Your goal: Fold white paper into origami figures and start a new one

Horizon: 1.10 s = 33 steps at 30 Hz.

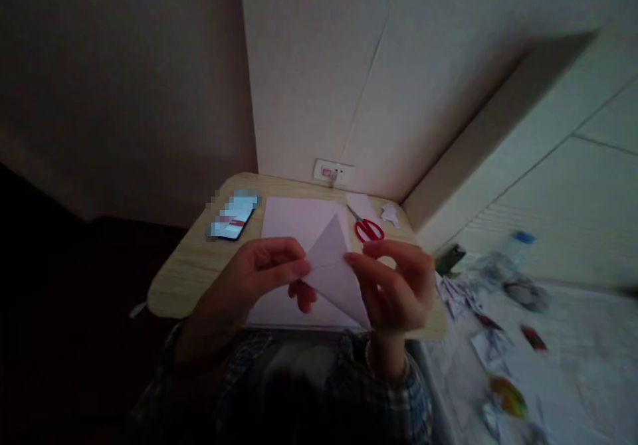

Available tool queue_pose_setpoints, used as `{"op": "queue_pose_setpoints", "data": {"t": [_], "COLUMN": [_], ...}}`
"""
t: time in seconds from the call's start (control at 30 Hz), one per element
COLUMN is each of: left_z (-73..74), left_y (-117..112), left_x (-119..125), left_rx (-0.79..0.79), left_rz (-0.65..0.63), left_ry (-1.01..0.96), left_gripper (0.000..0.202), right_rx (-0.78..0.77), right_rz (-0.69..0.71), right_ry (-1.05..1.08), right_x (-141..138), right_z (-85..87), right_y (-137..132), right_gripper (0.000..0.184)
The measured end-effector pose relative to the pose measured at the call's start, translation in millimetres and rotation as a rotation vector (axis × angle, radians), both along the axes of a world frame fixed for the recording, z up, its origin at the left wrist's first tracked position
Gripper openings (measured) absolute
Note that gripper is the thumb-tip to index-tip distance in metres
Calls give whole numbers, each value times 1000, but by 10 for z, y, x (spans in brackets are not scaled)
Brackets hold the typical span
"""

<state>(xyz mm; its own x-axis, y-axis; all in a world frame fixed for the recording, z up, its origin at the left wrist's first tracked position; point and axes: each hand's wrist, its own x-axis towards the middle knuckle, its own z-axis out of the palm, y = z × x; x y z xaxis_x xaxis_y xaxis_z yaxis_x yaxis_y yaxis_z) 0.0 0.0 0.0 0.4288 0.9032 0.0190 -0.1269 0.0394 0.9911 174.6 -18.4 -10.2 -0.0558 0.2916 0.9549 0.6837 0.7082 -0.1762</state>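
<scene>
Between my hands is a folded white paper (331,266) with a pointed top and a crease across its middle. My left hand (272,269) pinches its left corner between thumb and fingers. At the right edge, the fingertips of my right hand (393,282) grip the same paper, which hides part of that hand's thumb. Beneath it, a stack of white sheets (284,222) lies flat on the small wooden table (174,289). Red-handled scissors (369,230) rest just beyond my right hand, blades pointing away to the upper left.
A lit phone (234,216) lies at the table's left. Paper scraps (389,214) sit at the back right corner. Behind the table is a wall with a socket (333,171). To the right, a lower pale surface (573,365) carries a blue-capped bottle (521,246) and blurred clutter.
</scene>
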Motion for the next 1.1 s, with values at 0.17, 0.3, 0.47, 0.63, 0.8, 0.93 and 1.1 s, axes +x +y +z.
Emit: {"op": "queue_pose_setpoints", "data": {"t": [0.17,0.3,0.47,0.63,0.8,0.93,1.1], "left_z": [42,47,32,4,-25,-42,-29], "left_y": [49,38,17,28,42,21,-3], "left_x": [43,67,84,96,108,123,126], "left_rx": [177,310,445,579,685,636,586], "left_rz": [254,320,350,419,477,432,460], "left_ry": [171,270,349,392,287,200,153], "left_gripper": [12,11,13,8,6,8,11], "right_rx": [-401,-660,-745,-734,-711,-693,-669], "right_rz": [108,251,286,288,308,307,299], "right_ry": [209,331,371,398,316,227,164], "right_x": [15,43,36,31,42,40,40], "right_z": [37,36,49,38,44,69,94], "right_y": [131,133,105,114,104,85,73], "right_gripper": [16,19,11,13,11,11,11]}}
